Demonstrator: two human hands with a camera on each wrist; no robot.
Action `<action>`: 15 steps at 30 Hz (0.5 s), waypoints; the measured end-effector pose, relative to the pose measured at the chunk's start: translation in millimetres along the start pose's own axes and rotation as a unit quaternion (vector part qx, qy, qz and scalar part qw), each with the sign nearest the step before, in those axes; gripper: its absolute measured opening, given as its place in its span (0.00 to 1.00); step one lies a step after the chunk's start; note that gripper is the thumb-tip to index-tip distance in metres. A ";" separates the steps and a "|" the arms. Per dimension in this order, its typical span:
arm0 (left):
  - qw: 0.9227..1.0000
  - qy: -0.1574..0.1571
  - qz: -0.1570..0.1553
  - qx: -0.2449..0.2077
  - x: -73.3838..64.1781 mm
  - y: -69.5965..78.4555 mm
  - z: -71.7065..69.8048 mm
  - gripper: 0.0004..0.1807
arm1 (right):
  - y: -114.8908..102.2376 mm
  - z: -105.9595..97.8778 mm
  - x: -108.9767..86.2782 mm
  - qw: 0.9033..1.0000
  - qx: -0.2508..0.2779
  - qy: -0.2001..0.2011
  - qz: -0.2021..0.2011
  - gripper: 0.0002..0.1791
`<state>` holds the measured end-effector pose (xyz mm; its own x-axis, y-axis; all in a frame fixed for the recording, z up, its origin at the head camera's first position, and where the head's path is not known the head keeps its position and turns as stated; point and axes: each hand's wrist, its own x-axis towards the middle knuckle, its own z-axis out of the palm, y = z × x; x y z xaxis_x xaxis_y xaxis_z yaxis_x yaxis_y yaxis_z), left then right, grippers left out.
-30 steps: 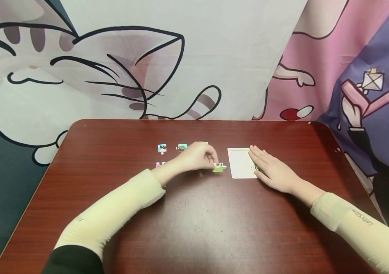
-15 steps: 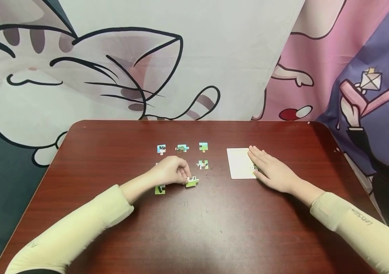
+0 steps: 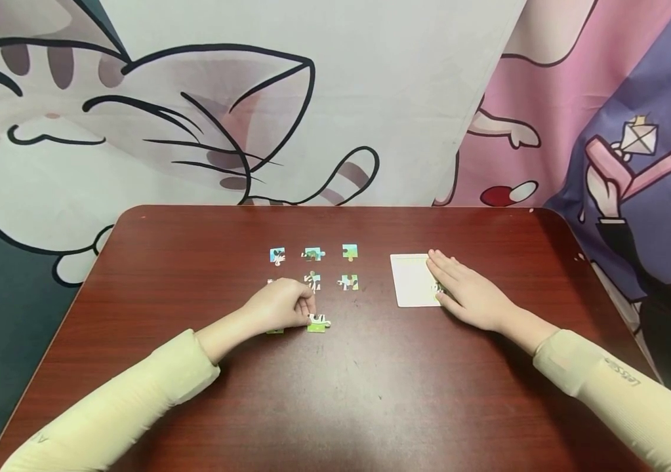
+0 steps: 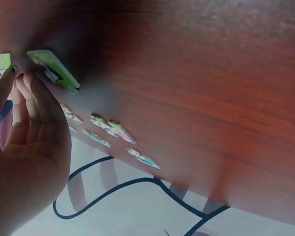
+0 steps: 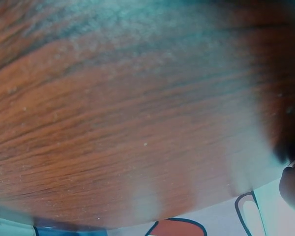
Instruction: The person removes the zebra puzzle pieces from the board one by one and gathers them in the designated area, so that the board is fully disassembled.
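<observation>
My left hand (image 3: 281, 305) pinches a jigsaw puzzle piece (image 3: 317, 324), green with white and black, by its left edge, low over the table. In the left wrist view the thumb and fingers meet at that piece (image 4: 5, 61), and another green piece (image 4: 54, 71) lies beside them. Partly behind the left hand is a green piece (image 3: 275, 331). My right hand (image 3: 472, 295) lies with straight fingers over the right side of a white square board (image 3: 412, 282). A small patterned patch shows by its thumb; the rest there is covered.
Several puzzle pieces lie in spaced rows, among them a blue one (image 3: 277, 255), one with green and blue (image 3: 313, 254), a blue-green one (image 3: 349, 252) and a white-patterned one (image 3: 349, 282). The brown table (image 3: 370, 393) ends at a printed cloth (image 3: 406, 98).
My left hand has carried the puzzle piece from beside the white board leftward and nearer, down to the front row, uncovering pieces behind. The right hand has stayed on the board.
</observation>
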<state>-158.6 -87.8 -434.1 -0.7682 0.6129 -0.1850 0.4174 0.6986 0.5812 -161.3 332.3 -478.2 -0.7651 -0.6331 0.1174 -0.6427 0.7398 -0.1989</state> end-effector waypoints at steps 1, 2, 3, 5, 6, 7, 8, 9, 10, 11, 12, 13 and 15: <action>1.000 0.000 0.002 0.001 -0.4 -0.5 0.4 0.05 | 0.1 -0.1 -0.1 1.000 0.000 0.000 0.000 0.36; 1.000 -0.001 0.002 0.001 -0.7 -0.8 0.9 0.05 | 0.1 -0.1 0.0 1.000 0.000 0.000 0.001 0.36; 1.000 -0.002 0.001 -0.001 -1.1 -1.1 1.4 0.05 | 0.2 0.0 -0.1 1.000 0.000 0.000 0.002 0.36; 1.000 -0.005 0.000 -0.005 -1.7 -1.3 2.1 0.05 | 0.5 0.5 -0.2 1.000 -0.002 0.001 0.002 0.36; 1.000 -0.007 0.000 -0.007 -1.9 -1.6 2.4 0.05 | 0.6 0.7 -0.5 1.000 -0.003 0.001 0.002 0.36; 1.000 -0.007 -0.001 -0.009 -2.0 -1.7 2.6 0.05 | 0.7 0.8 -0.7 1.000 -0.003 0.000 0.003 0.36; 1.000 -0.008 -0.002 -0.011 -2.1 -1.6 2.6 0.05 | 0.7 1.1 -0.6 1.000 -0.004 0.000 0.003 0.36; 1.000 -0.008 -0.003 -0.014 -2.0 -1.7 2.6 0.06 | 0.8 1.3 -0.6 1.000 -0.004 0.000 0.003 0.36; 1.000 -0.008 -0.004 -0.017 -1.9 -1.8 2.5 0.06 | 0.7 1.2 -0.5 1.000 -0.004 0.000 0.002 0.36; 1.000 -0.008 -0.005 -0.021 -1.6 -2.0 2.5 0.06 | 0.6 1.0 -0.4 1.000 -0.004 -0.002 0.004 0.36; 1.000 -0.006 -0.004 -0.023 -1.4 -2.4 2.4 0.06 | 0.4 0.8 -0.1 1.000 -0.003 -0.002 0.003 0.36; 1.000 -0.004 -0.003 -0.025 -1.1 -2.7 2.3 0.06 | 0.3 0.6 0.2 1.000 -0.003 -0.002 0.004 0.36; 1.000 0.000 -0.004 -0.030 -0.8 -3.5 2.2 0.06 | 0.0 0.1 0.8 1.000 -0.001 -0.002 0.004 0.36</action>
<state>-158.4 -89.9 -437.7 -0.7710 0.6080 -0.1894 0.3817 0.6792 0.6269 -161.9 331.8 -478.2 -0.7696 -0.6287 0.1115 -0.6372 0.7449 -0.1978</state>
